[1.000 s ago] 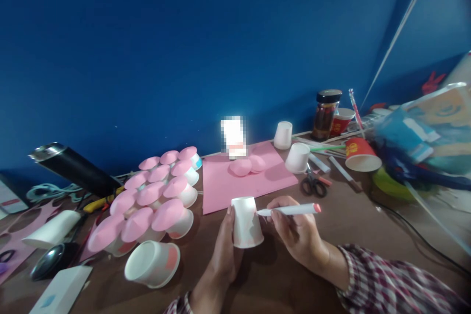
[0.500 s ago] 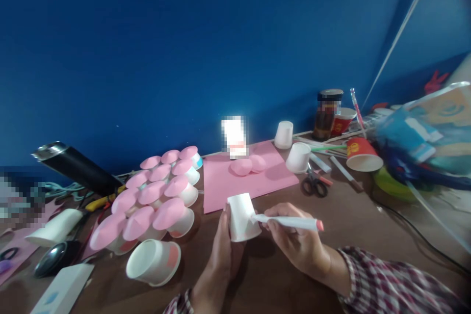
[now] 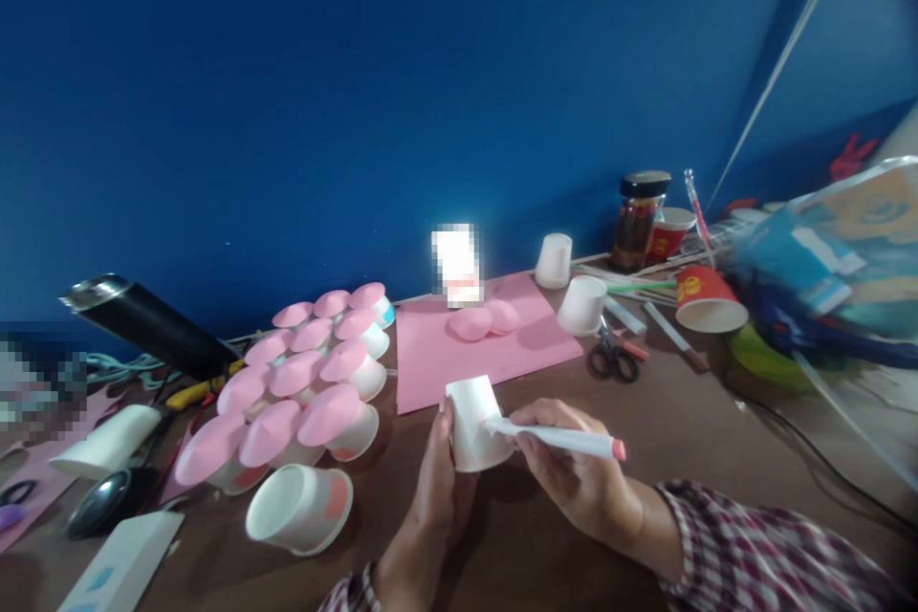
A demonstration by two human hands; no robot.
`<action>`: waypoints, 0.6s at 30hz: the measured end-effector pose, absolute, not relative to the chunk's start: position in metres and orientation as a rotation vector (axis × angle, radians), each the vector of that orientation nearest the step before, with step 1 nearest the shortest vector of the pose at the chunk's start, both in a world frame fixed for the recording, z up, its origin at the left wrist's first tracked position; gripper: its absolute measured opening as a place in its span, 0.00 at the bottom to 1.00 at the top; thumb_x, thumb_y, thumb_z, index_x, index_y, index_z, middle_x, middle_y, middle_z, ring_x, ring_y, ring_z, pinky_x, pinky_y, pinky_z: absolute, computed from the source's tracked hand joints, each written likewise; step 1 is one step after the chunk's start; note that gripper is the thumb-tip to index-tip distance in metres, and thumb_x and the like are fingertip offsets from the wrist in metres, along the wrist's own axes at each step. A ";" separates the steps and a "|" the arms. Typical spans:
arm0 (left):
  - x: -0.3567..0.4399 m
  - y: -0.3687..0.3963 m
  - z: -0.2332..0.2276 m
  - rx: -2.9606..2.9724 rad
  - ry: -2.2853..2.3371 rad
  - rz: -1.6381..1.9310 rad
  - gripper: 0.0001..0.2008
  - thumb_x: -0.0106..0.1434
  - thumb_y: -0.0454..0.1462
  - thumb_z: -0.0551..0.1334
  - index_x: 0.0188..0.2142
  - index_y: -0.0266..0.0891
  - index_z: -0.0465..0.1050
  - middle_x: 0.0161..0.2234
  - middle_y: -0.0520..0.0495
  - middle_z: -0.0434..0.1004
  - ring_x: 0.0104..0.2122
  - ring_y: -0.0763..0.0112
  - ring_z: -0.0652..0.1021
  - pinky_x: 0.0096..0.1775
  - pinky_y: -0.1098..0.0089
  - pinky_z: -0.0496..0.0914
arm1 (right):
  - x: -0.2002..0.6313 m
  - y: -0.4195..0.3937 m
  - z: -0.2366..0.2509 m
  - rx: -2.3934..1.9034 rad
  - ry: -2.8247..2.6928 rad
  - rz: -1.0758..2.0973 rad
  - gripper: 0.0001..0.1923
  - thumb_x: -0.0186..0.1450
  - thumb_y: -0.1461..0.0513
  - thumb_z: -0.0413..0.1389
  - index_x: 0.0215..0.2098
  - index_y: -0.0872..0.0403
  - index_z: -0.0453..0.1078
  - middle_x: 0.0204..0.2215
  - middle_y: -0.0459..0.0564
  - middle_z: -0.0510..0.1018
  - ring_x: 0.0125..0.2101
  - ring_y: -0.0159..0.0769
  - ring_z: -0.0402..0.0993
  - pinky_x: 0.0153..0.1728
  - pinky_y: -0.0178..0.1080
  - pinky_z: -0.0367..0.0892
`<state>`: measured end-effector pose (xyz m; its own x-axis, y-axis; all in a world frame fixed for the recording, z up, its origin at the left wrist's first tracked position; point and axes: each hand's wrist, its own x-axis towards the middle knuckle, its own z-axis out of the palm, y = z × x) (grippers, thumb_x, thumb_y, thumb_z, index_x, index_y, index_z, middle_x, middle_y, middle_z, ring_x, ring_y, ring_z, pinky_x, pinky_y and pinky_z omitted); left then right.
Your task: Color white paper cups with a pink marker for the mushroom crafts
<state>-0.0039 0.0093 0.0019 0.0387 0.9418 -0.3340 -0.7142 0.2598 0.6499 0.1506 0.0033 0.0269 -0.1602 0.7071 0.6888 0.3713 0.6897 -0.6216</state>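
Note:
My left hand holds a small white paper cup upside down just above the brown table. My right hand grips a white marker with a pink end, and its tip rests against the cup's side. Left of my hands lies a white cup with a pink patch on its side. Behind that cup stands a cluster of several white cups topped with pink paper caps.
A pink paper sheet with two pink discs lies behind the held cup. Black scissors, two white cups, a red cup, a dark jar and sticks sit at right. A black flask lies at left.
The marker has dropped from above the cup to its side, the pink end lower. The cup has tilted a little and shifted slightly in my left hand.

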 end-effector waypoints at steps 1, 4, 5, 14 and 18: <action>-0.004 0.009 0.003 0.352 0.808 1.299 0.19 0.60 0.49 0.64 0.38 0.35 0.77 0.33 0.45 0.77 0.36 0.66 0.75 0.47 0.64 0.69 | 0.151 0.003 0.027 -0.864 -1.776 0.371 0.05 0.66 0.67 0.55 0.40 0.54 0.70 0.28 0.48 0.79 0.26 0.34 0.78 0.29 0.34 0.73; -0.004 0.009 0.006 0.366 0.798 1.292 0.18 0.61 0.49 0.64 0.37 0.35 0.77 0.31 0.46 0.77 0.32 0.69 0.74 0.44 0.66 0.70 | 0.151 0.003 0.028 -0.873 -1.777 0.360 0.05 0.66 0.67 0.55 0.40 0.54 0.70 0.29 0.49 0.80 0.27 0.35 0.79 0.30 0.34 0.73; -0.004 0.008 0.007 0.373 0.794 1.289 0.18 0.61 0.50 0.64 0.37 0.35 0.77 0.31 0.47 0.77 0.32 0.70 0.73 0.44 0.67 0.70 | 0.151 0.003 0.028 -0.875 -1.778 0.360 0.05 0.66 0.67 0.55 0.40 0.54 0.70 0.29 0.49 0.80 0.28 0.35 0.79 0.30 0.34 0.73; -0.002 0.009 0.006 0.344 0.821 1.322 0.20 0.60 0.50 0.64 0.40 0.35 0.77 0.37 0.45 0.78 0.36 0.67 0.75 0.46 0.65 0.69 | 0.151 0.004 0.029 -0.868 -1.798 0.352 0.05 0.67 0.67 0.54 0.40 0.54 0.70 0.28 0.48 0.79 0.26 0.35 0.77 0.30 0.35 0.72; -0.003 0.009 0.002 0.323 0.832 1.325 0.21 0.60 0.51 0.64 0.41 0.34 0.76 0.36 0.45 0.78 0.36 0.66 0.75 0.48 0.64 0.68 | 0.152 0.005 0.030 -0.862 -1.809 0.334 0.05 0.67 0.67 0.53 0.40 0.53 0.69 0.29 0.49 0.80 0.27 0.35 0.78 0.30 0.36 0.73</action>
